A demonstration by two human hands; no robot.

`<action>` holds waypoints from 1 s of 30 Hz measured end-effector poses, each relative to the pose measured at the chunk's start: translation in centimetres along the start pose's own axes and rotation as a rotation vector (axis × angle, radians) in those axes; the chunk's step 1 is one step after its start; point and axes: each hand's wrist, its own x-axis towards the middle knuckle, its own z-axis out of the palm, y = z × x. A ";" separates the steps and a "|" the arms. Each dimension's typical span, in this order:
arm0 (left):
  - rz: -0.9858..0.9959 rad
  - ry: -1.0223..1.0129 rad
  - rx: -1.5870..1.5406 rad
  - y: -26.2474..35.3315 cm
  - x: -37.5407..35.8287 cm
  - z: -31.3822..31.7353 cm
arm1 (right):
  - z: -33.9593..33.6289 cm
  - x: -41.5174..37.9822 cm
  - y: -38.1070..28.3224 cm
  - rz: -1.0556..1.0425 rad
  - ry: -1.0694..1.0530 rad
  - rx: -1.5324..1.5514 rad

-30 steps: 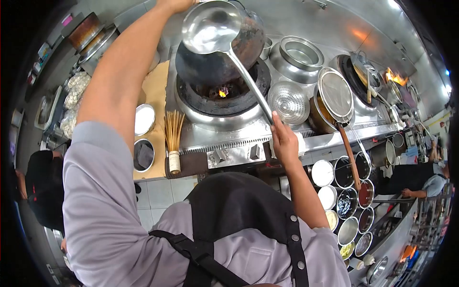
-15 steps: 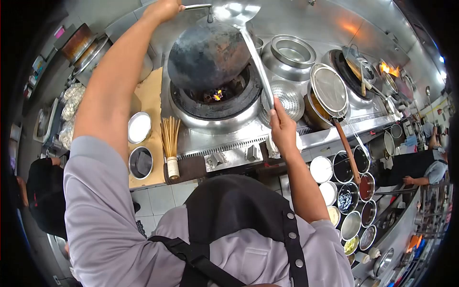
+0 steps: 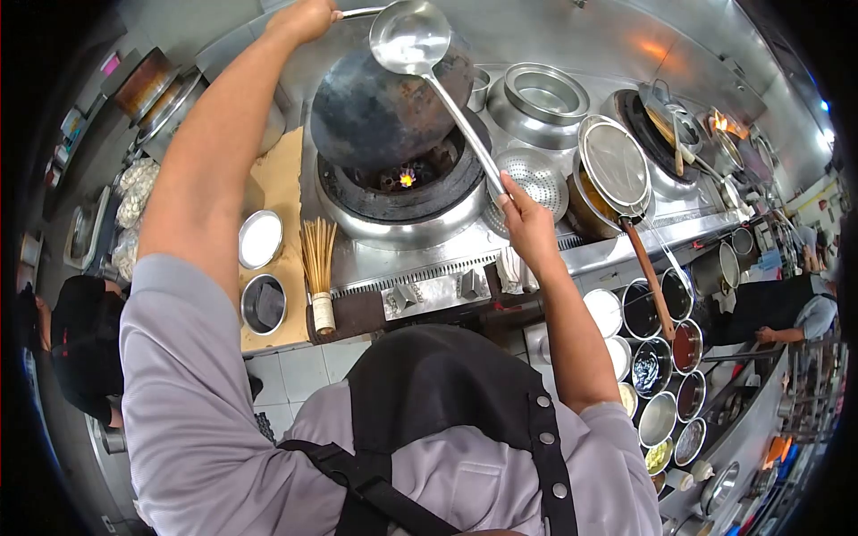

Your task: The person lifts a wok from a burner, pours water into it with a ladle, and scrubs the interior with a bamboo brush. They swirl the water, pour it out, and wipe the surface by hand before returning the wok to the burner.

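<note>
Marks on the knob panel [image 3: 436, 295] were too small to read. Beyond, the right hand [image 3: 529, 221] gripped a ladle [image 3: 410, 40]. A wok [image 3: 375, 112] was tilted over the lit burner [image 3: 380, 208], its inside hidden; the left hand [image 3: 307, 20] clasped its partly hidden handle [image 3: 360, 12].

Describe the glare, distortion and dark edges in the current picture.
Head view: white glare on the ladle bowl above the right hand; head view: orange light reflected on the steel back wall; head view: strong fisheye bending, bowing the steel counter; head view: black corners.
</note>
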 end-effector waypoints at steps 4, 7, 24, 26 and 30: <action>0.122 0.016 0.094 -0.6 0.9 0.5 | 1.3 -0.1 1.5 -0.052 0.173 0.242; 0.063 0.010 0.020 0.1 -0.5 -0.3 | 0.2 0.4 1.7 0.015 0.063 0.080; 0.052 -0.033 0.025 -1.4 1.1 1.3 | 2.0 0.2 3.1 0.124 0.066 0.357; 0.028 -0.081 0.067 -1.1 1.2 0.8 | 2.0 0.3 3.1 0.163 0.108 0.538; -0.010 -0.105 0.070 -0.9 1.3 1.0 | 1.0 1.4 3.1 0.218 -0.028 0.283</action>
